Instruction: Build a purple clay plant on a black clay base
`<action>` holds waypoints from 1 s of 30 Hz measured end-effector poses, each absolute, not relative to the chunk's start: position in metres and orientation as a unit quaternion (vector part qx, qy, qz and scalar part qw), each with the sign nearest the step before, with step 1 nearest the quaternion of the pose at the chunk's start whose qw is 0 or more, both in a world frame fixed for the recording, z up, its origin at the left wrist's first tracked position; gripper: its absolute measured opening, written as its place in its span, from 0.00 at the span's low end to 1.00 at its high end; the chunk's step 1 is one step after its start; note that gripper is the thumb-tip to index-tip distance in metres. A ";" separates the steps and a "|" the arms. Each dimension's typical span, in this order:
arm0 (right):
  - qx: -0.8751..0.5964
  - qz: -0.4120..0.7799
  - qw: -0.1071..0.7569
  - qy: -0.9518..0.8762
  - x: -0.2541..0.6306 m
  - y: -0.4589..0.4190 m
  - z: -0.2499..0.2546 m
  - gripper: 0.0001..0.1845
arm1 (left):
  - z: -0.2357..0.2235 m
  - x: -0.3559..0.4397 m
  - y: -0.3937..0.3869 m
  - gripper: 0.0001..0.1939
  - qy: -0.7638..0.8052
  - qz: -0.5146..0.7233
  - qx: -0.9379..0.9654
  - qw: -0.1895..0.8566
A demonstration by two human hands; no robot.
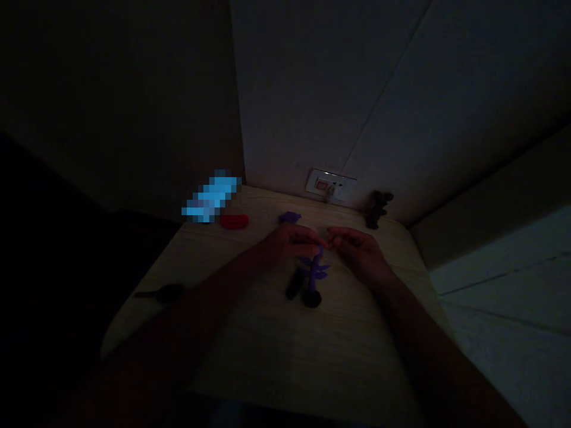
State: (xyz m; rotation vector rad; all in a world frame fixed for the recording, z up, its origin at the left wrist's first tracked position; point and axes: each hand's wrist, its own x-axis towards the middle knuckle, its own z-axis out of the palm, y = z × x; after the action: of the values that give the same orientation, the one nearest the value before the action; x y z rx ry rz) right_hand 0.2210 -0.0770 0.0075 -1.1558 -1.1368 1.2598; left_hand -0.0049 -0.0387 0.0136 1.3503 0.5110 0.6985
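Observation:
The scene is very dark. My left hand (289,241) and my right hand (359,248) meet fingertip to fingertip over a light wooden table (276,351). Both are pinched closed at the top of a purple leafy stem toy (317,270), which stands on a dark round base (312,297). What exactly sits between the fingertips is too dim to name. A dark short piece (294,283) lies just left of the base.
A glowing blue blurred object (212,197) lies at the table's back left, with a red piece (234,221) and a purple piece (289,217) near it. A wall socket (330,184) and a dark figurine (377,209) are at the back. A dark tool (163,292) lies at the left edge.

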 end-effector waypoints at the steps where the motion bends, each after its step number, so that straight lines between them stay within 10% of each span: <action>1: -0.495 0.514 0.517 -0.473 0.222 -0.077 0.006 0.20 | 0.013 -0.005 -0.038 0.17 0.229 0.312 0.605 0.696; 30: -0.517 0.492 0.542 -0.443 0.218 -0.079 0.008 0.19 | 0.017 -0.005 -0.041 0.14 0.236 0.317 0.595 0.700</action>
State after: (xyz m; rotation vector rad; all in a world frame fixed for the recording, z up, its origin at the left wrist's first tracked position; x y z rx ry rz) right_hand 0.2183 -0.0792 0.0079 -1.2270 -1.0533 1.1697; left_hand -0.0046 -0.0410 0.0167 1.3243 0.5258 0.7067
